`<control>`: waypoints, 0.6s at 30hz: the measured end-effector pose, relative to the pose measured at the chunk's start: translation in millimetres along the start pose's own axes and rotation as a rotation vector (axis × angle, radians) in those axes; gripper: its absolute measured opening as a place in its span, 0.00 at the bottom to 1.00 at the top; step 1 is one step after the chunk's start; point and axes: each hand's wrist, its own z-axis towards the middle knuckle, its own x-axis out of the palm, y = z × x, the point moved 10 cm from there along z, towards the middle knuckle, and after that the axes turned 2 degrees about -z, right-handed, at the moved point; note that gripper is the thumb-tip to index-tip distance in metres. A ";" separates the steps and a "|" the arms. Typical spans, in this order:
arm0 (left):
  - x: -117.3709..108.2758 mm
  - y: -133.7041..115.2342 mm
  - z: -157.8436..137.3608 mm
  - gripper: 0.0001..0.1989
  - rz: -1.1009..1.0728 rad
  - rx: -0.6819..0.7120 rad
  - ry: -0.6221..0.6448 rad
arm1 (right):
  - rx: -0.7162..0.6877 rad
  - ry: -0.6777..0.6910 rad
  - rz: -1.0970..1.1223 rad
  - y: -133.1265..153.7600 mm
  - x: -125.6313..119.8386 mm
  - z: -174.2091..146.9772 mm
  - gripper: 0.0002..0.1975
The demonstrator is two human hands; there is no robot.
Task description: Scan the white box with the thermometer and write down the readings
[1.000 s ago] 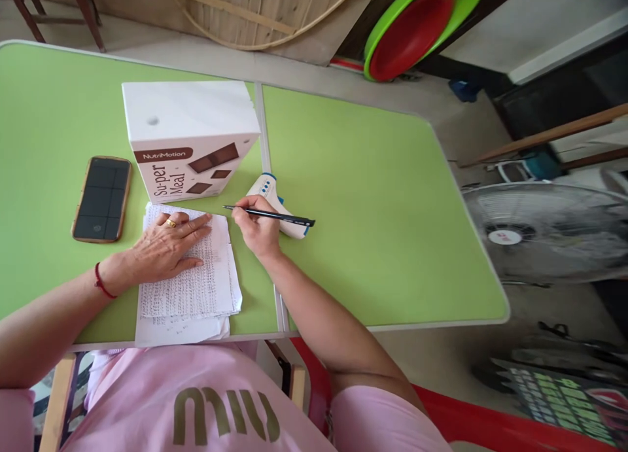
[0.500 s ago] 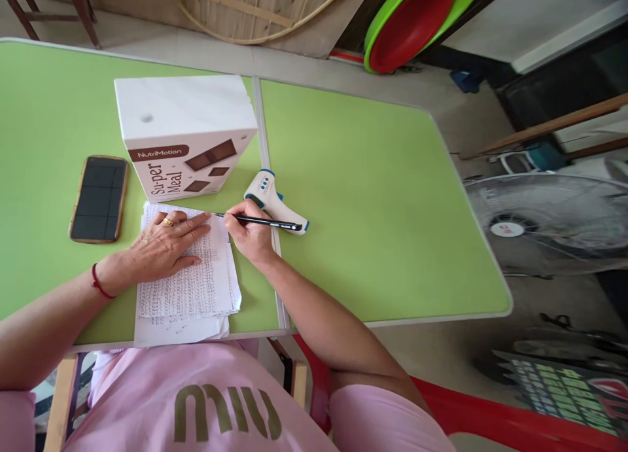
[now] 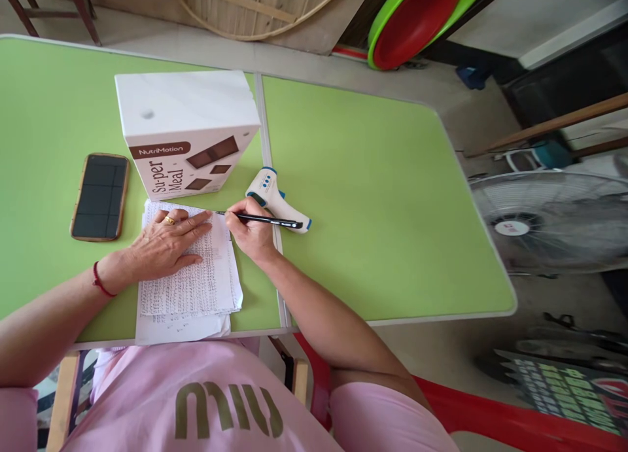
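Handwriting covers the top sheet of a small stack of white paper at the table's near edge. My left hand lies flat on that sheet, fingers stretched out, a ring on one of them. In my right hand a black pen is pinched, its tip at the upper right of the paper, close to my left fingertips. Just beyond my right hand lies a white and blue infrared thermometer, partly covered by the hand and pen. A white NutriMotion box stands behind the paper.
A smartphone in a tan-edged case lies left of the box. The green folding table has a metal seam beside the box. On the right stands a fan; red and green basins lean at the back.
The view has shifted slightly. Both hands, the pen and the paper keep nearly the same places relative to each other.
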 end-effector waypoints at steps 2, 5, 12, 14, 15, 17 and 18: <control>-0.5 -0.3 -0.1 0.28 -0.003 0.001 -0.001 | 0.021 0.008 -0.020 -1.5 0.4 0.4 0.06; -1.0 -0.2 -0.2 0.27 -0.006 -0.001 -0.001 | 0.025 0.011 -0.020 -1.2 -0.1 0.8 0.06; 0.0 0.9 -0.2 0.28 -0.010 -0.010 0.016 | 0.042 0.009 -0.003 -3.4 0.1 0.4 0.06; 0.6 1.9 -0.1 0.28 -0.006 -0.015 0.018 | 0.034 -0.019 0.018 -2.9 -2.1 0.2 0.06; 0.6 2.1 -0.1 0.28 -0.004 -0.014 0.015 | 0.032 -0.027 0.025 -2.8 -2.7 0.2 0.06; 0.3 2.1 -0.2 0.28 -0.004 -0.009 0.006 | 0.044 -0.024 0.026 -4.0 -2.2 0.2 0.05; 0.2 2.0 -0.3 0.28 -0.005 -0.007 0.004 | 0.054 -0.015 0.020 -5.0 -1.3 0.2 0.05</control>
